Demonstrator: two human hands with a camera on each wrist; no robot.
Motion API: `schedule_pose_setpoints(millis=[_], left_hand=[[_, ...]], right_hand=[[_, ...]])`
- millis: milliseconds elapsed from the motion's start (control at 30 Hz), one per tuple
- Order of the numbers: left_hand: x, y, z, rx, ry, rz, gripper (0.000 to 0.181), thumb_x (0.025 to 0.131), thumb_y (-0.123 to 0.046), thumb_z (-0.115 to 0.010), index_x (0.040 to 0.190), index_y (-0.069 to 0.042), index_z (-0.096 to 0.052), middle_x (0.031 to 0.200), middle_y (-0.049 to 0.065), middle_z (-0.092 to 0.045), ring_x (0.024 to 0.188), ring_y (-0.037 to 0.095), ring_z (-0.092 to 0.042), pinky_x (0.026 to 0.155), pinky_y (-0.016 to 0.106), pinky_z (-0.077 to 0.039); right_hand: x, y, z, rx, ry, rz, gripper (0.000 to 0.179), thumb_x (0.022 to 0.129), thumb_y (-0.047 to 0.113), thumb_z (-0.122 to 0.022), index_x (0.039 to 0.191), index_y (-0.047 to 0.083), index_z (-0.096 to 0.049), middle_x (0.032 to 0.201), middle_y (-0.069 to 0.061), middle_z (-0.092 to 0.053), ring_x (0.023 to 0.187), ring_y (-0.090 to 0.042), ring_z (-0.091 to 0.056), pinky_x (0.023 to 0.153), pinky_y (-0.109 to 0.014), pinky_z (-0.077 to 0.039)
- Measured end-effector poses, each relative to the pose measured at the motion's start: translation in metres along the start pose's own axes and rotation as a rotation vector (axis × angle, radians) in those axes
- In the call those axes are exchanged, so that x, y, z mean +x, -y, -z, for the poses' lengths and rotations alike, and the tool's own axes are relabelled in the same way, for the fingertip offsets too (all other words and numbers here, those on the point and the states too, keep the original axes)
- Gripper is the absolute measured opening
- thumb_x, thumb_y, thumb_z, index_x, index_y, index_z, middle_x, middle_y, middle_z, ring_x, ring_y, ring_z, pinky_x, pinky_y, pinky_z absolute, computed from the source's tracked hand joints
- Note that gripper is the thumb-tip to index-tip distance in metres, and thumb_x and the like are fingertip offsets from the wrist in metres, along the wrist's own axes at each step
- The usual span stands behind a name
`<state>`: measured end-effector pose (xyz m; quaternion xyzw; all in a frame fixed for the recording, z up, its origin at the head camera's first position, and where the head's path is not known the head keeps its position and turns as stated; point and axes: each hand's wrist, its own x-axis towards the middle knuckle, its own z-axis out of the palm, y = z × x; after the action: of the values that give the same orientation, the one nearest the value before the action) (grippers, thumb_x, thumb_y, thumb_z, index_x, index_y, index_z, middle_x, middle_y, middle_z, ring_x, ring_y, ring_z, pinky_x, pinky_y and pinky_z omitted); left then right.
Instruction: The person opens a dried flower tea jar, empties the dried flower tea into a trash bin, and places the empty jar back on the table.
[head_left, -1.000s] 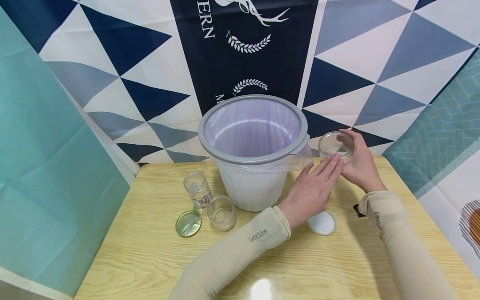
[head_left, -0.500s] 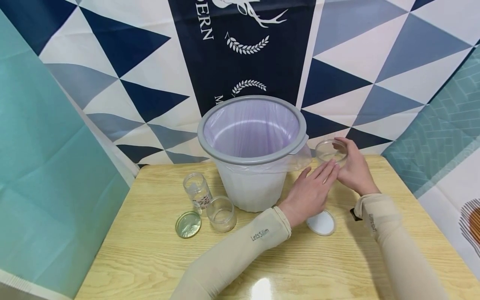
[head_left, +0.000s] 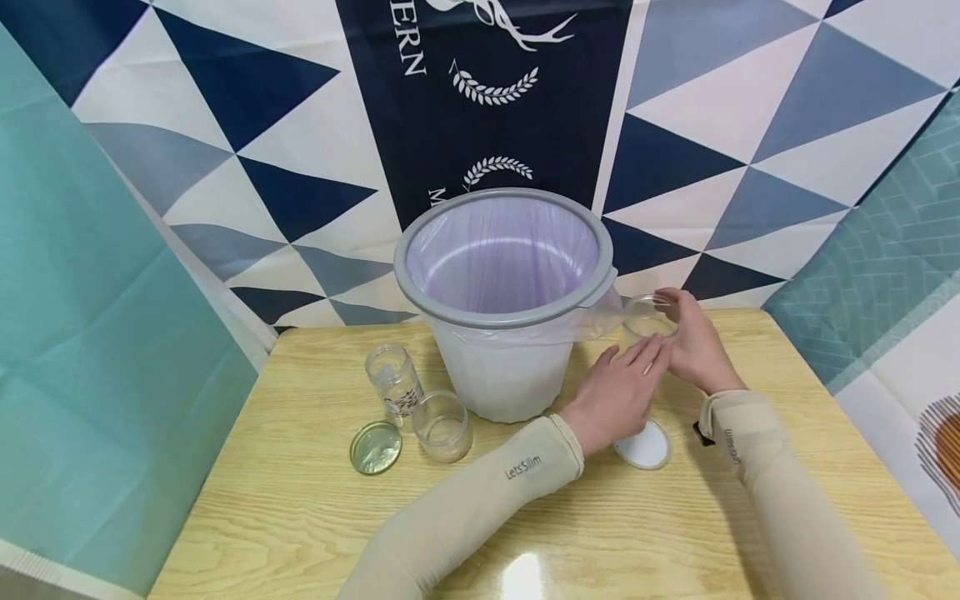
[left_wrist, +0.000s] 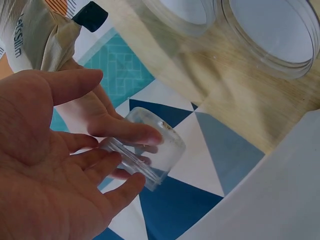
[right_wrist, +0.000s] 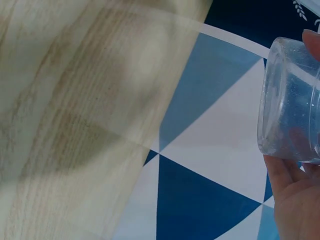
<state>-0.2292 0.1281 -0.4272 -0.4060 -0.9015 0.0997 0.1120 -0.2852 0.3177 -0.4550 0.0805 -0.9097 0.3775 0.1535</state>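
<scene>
My right hand (head_left: pixel 696 350) grips a clear plastic jar (head_left: pixel 648 317) between thumb and fingers, beside the bin at the table's back right. In the right wrist view the jar (right_wrist: pixel 292 100) shows its base, with small droplets or specks on the wall. My left hand (head_left: pixel 615 390) lies alongside, fingers extended towards the jar's rim; in the left wrist view its fingertips (left_wrist: pixel 131 187) overlap the jar's rim, and contact is hard to confirm. A round white lid (head_left: pixel 647 447) lies on the table below my left hand. No contents are visible in the jar.
A white bin (head_left: pixel 510 375) with grey rim and purple liner stands in the back middle. Left of it are a tall clear jar (head_left: pixel 395 382), a shorter clear jar (head_left: pixel 444 429) and a greenish round lid (head_left: pixel 377 447). A patterned cloth (head_left: pixel 495 108) hangs behind the table (head_left: pixel 300 517).
The right hand has moved down and left with the jar, from higher beside the bin's rim. The left hand stays almost in place, shifting slightly. The bin and the things on the table have not moved.
</scene>
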Motion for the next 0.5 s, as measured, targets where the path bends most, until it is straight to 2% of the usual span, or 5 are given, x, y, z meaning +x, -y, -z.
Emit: schedule_pose_setpoints(millis=[500], left_hand=[[0.004, -0.003, -0.008, -0.057, 0.093, 0.020, 0.079, 0.101, -0.043, -0.057, 0.167, -0.020, -0.018, 0.170, -0.009, -0.027, 0.153, 0.002, -0.029, 0.121, 0.031, -0.035]], right_hand=[[0.000, -0.013, -0.012, -0.038, 0.080, 0.036, 0.085, 0.078, -0.001, -0.079, 0.148, -0.011, -0.031, 0.142, -0.038, -0.047, 0.133, -0.058, -0.045, 0.109, -0.071, -0.035]])
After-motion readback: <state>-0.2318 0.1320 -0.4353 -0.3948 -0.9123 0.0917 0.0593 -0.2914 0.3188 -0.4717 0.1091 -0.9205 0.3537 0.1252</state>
